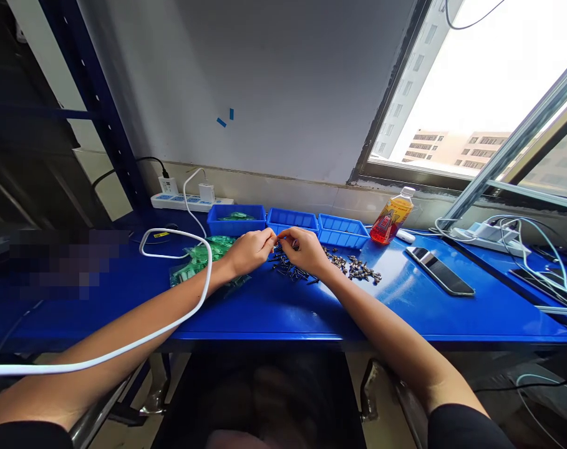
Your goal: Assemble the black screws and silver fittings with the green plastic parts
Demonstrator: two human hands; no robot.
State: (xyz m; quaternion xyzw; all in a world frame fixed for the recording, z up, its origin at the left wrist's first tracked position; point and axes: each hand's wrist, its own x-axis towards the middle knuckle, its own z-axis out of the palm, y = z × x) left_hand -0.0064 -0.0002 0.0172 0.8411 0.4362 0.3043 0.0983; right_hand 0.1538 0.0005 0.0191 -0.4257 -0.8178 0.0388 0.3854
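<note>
My left hand [252, 251] and my right hand [303, 249] meet fingertip to fingertip above the blue table [274, 318]. Both are closed in a pinch, and whatever sits between the fingertips is too small to name. Beneath and beside my right hand lie dark screws [290, 269] in a loose heap. Shorter, brassy screws [362, 270] spread out to its right. Green plastic packets [199, 259] lie in a pile by my left wrist, partly behind the forearm.
Three blue bins stand along the wall: a left bin [213, 226] with green packets inside, a middle bin [292, 213] and a right bin [346, 232]. A drink bottle [390, 219] and a phone [440, 270] are at right. A white cable [209, 274] crosses over my left forearm; a power strip [168, 201] stands behind.
</note>
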